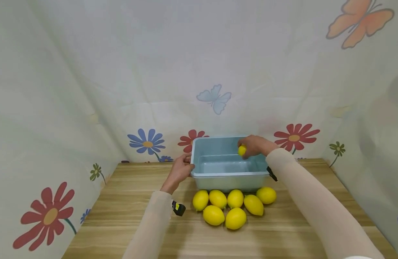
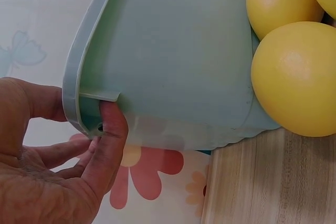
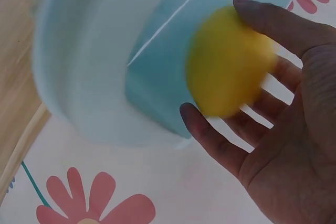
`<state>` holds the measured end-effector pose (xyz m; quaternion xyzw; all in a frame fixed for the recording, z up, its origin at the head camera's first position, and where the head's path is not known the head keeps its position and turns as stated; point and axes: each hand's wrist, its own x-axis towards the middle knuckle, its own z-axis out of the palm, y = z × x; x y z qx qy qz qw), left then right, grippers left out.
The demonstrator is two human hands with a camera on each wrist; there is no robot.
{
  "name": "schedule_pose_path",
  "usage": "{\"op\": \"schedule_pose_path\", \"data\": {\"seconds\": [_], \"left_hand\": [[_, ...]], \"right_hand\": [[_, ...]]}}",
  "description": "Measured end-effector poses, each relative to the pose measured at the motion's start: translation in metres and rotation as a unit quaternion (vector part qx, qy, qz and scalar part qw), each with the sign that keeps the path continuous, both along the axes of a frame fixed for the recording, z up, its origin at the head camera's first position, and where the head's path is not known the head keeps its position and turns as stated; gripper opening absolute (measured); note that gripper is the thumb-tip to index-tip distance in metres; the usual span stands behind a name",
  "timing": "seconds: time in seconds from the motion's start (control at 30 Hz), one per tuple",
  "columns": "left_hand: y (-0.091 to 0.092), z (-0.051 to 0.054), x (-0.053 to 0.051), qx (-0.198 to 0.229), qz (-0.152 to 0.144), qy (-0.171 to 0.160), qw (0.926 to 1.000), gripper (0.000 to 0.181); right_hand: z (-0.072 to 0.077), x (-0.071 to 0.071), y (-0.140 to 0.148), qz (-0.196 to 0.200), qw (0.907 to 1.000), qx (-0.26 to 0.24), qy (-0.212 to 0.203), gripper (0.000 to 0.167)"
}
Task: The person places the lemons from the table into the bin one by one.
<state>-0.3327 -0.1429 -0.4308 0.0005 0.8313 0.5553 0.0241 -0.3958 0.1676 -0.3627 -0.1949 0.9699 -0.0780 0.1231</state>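
A light blue plastic bin (image 1: 231, 182) stands on the table against the back curtain. My left hand (image 1: 181, 169) grips its left rim; in the left wrist view, thumb and fingers (image 2: 113, 145) lie on both sides of the rim near a corner. Over the right part of the bin my right hand (image 1: 254, 145) holds a yellow lemon (image 1: 242, 150). The right wrist view shows this lemon (image 3: 228, 64), somewhat blurred, between the thumb and curled fingers. Several more lemons (image 1: 236, 218) lie together on the table along the bin's front side. No lemon shows on the visible part of the bin's floor.
The wood-grain table (image 1: 131, 208) reaches back to a pale curtain (image 1: 160, 72) printed with flowers and butterflies. Curtain also hangs at the left and right sides. A small black device (image 1: 178, 208) is worn at the left wrist, another (image 1: 271, 173) at the right.
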Motion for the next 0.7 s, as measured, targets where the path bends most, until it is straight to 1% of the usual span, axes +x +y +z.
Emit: {"op": "schedule_pose_path", "data": {"seconds": [0.07,0.2,0.37,0.5,0.6,0.7], "left_hand": [[0.0,-0.001,0.0,0.003,-0.002,-0.003,1.0,0.054],[0.0,-0.001,0.0,0.007,-0.001,-0.001,1.0,0.055],[-0.002,-0.001,0.0,0.004,0.005,-0.003,1.0,0.056],[-0.001,-0.001,0.0,0.006,0.004,-0.005,1.0,0.055],[-0.001,-0.001,0.0,0.008,0.003,-0.004,1.0,0.055],[0.0,-0.002,0.001,0.008,-0.001,0.0,1.0,0.055]], "right_hand": [[0.002,0.002,-0.001,0.01,0.9999,0.003,0.005,0.052],[0.005,0.006,-0.003,0.017,0.9998,0.003,0.01,0.049],[0.011,0.012,-0.007,0.03,0.9994,0.007,0.018,0.052],[0.012,0.019,-0.008,0.047,0.9975,-0.002,0.053,0.055],[0.009,0.027,-0.006,0.058,0.9939,-0.014,0.093,0.057],[0.006,0.036,-0.003,0.064,0.9899,-0.03,0.123,0.057]]}}
